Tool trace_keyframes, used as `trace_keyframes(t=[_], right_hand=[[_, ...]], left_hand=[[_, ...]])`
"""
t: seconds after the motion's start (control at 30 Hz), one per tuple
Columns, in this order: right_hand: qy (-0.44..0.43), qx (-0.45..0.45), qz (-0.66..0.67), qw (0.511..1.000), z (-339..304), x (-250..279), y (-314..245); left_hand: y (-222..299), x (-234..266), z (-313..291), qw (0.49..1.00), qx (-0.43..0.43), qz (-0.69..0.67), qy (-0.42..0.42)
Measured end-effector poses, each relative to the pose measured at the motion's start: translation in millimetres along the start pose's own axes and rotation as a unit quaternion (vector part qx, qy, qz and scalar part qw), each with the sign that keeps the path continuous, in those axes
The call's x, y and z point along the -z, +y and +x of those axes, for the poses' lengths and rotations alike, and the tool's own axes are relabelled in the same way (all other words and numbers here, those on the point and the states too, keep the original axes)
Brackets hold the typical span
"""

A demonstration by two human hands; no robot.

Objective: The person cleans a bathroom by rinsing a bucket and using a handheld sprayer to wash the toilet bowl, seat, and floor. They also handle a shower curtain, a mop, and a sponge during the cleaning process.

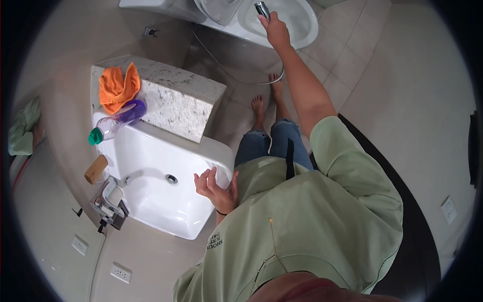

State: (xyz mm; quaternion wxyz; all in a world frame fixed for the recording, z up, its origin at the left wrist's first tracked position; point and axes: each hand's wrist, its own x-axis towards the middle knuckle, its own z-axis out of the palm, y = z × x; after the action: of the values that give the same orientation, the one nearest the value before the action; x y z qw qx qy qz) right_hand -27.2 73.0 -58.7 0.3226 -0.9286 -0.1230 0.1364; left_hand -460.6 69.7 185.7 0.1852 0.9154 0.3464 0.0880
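Note:
My right arm reaches far out, and my right hand is closed round a chrome handheld bidet sprayer. The sprayer is over the white toilet bowl, and a thin hose hangs in a loop down toward the floor. My left hand is beside the near rim of the white sink, fingers loosely bent and apart, with nothing in it. Whether it rests on the rim I cannot tell. Whether water runs from the sprayer does not show.
On the speckled stone counter lie an orange cloth and a clear bottle with a green cap and purple label. A chrome faucet and a brown cylinder stand behind the sink. My bare feet are on floor tiles.

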Motion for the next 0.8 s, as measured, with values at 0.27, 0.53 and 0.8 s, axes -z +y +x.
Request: trace_keyframes(t=[0.27,0.53,0.8], right_hand=[[-0.027,0.119,0.069,0.99,-36.6,2.9,3.5],[-0.081,0.062,0.28,0.954,-83.1,18.8,33.9],[0.082,-0.094,0.6,0.79,-111.8,14.9,101.8]], left_hand=[[3.5,0.4,-0.8,1.0,-0.005,-0.013,0.001],[8.1,-3.9,-0.6,0.999,-0.016,-0.034,-0.001],[9.9,-7.9,-4.3,0.999,-0.039,0.012,-0.008]])
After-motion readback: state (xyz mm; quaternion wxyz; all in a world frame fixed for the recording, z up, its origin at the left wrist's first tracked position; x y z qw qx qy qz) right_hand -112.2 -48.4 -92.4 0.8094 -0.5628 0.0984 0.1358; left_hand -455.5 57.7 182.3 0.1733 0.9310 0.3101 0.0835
